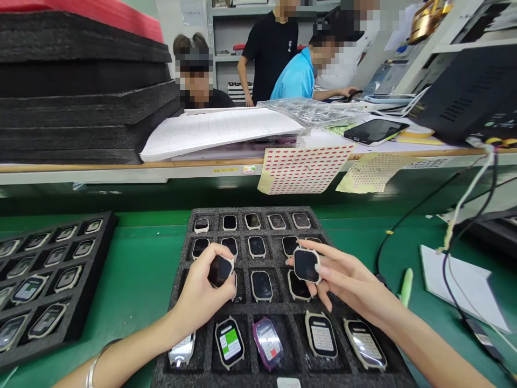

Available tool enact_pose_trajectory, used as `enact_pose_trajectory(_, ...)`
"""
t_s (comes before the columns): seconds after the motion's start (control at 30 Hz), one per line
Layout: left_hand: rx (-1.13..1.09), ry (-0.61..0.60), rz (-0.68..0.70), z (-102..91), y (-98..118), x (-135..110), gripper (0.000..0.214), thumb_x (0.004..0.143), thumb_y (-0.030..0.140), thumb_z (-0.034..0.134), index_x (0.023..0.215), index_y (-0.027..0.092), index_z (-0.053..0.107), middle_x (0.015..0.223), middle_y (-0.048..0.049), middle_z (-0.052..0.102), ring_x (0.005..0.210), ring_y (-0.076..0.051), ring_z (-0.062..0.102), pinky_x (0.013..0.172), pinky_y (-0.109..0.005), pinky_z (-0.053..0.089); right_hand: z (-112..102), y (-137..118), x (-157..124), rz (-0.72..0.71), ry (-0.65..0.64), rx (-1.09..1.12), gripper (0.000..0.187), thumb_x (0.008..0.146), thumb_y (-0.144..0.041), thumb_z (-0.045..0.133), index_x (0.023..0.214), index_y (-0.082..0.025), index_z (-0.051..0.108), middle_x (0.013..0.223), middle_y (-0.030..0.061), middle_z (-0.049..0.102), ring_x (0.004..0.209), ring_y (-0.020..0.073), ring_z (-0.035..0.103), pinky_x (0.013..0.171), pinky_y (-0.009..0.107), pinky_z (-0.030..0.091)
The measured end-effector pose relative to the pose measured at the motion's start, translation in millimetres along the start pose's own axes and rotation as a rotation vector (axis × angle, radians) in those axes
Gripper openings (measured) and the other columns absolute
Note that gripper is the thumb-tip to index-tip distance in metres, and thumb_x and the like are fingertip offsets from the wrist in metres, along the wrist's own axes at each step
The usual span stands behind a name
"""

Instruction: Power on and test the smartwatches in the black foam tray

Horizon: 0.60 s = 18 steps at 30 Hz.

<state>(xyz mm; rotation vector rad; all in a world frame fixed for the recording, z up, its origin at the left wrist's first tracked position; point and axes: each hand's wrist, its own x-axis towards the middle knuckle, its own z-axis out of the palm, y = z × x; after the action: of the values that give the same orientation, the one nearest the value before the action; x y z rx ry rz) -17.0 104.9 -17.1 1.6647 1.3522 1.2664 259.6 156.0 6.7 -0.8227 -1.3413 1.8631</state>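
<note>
Over a black foam tray (242, 312) with rows of compartments, both my hands hold watches. My left hand (205, 285) grips a dark-screened smartwatch (221, 270) by its edges, above the tray's left part. On the right, my right hand (335, 269) pinches another smartwatch (306, 264) with a silver frame and black screen, tilted toward me. Several more watch cases lie in the compartments. In the nearest row one watch (230, 343) shows a green and white screen, and a purple-framed watch (269, 343) lies beside it. My hands hide some compartments.
A second foam tray of watches (81, 318) lies at the left. Stacked black foam (81, 102), papers (226, 129) and a phone (375, 131) rest on the shelf ahead. Cables (448, 258), a green pen-like object (406, 287) and white paper (460, 285) are at the right. Several people are beyond.
</note>
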Motion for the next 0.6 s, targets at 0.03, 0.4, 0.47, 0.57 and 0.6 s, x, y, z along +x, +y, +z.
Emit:
enact_pose_trajectory(0.03, 0.003, -0.001, 0.024, 1.2, 1.1, 1.1, 0.029, 0.07, 0.001, 0.053, 0.087, 0.023, 0.049, 0.09, 0.0014, 0.054, 0.087, -0.017, 0.053, 0.08, -0.029, 0.04, 3.1, -0.4, 3.1, -0.009, -0.017, 0.0, 0.037, 0.088, -0.022, 0.064, 0.125, -0.021, 0.057, 0.104, 0.0122, 0.067, 0.062, 0.0139, 0.065, 0.047, 0.021, 0.055)
enact_pose_trajectory(0.4, -0.009, 0.247, 0.268, 12.0, 10.1, 27.2, 0.028, 0.072, 0.003, 0.06, 0.09, 0.022, 0.051, 0.09, -0.0008, 0.055, 0.089, -0.018, 0.054, 0.082, -0.03, 0.041, 48.6, -5.7, 74.7, -0.034, -0.399, 0.248, 0.042, 0.084, -0.021, 0.066, 0.125, -0.016, 0.057, 0.103, 0.0129, 0.066, 0.056, 0.0102, 0.061, 0.047, 0.019, 0.05)
enact_pose_trajectory(0.47, -0.034, 0.218, 0.297, 15.4, 5.9, 26.9, 0.028, 0.072, 0.002, 0.06, 0.09, 0.022, 0.051, 0.09, -0.0013, 0.054, 0.089, -0.018, 0.054, 0.081, -0.03, 0.042, 45.9, 4.1, 75.0, -0.03, -0.372, 0.276, 0.04, 0.085, -0.019, 0.065, 0.124, -0.017, 0.057, 0.103, 0.0124, 0.065, 0.056, 0.0096, 0.06, 0.047, 0.019, 0.05)
enact_pose_trajectory(0.57, -0.087, 0.152, 0.291, 19.6, 1.4, 23.6, 0.027, 0.073, 0.002, 0.059, 0.09, 0.022, 0.051, 0.09, -0.0017, 0.053, 0.087, -0.018, 0.055, 0.079, -0.03, 0.043, 42.3, 14.2, 69.0, 0.015, -0.355, 0.283, 0.038, 0.086, -0.018, 0.064, 0.123, -0.016, 0.058, 0.091, 0.0086, 0.065, 0.055, 0.0097, 0.059, 0.046, 0.018, 0.048)
enact_pose_trajectory(0.6, -0.098, 0.146, 0.285, 20.2, 0.7, 22.5, 0.026, 0.074, 0.003, 0.059, 0.09, 0.022, 0.051, 0.09, -0.0015, 0.053, 0.087, -0.018, 0.054, 0.079, -0.029, 0.043, 42.0, 15.8, 66.9, 0.027, -0.366, 0.28, 0.038, 0.086, -0.018, 0.063, 0.123, -0.015, 0.058, 0.085, 0.0069, 0.065, 0.055, 0.01, 0.059, 0.045, 0.018, 0.048)
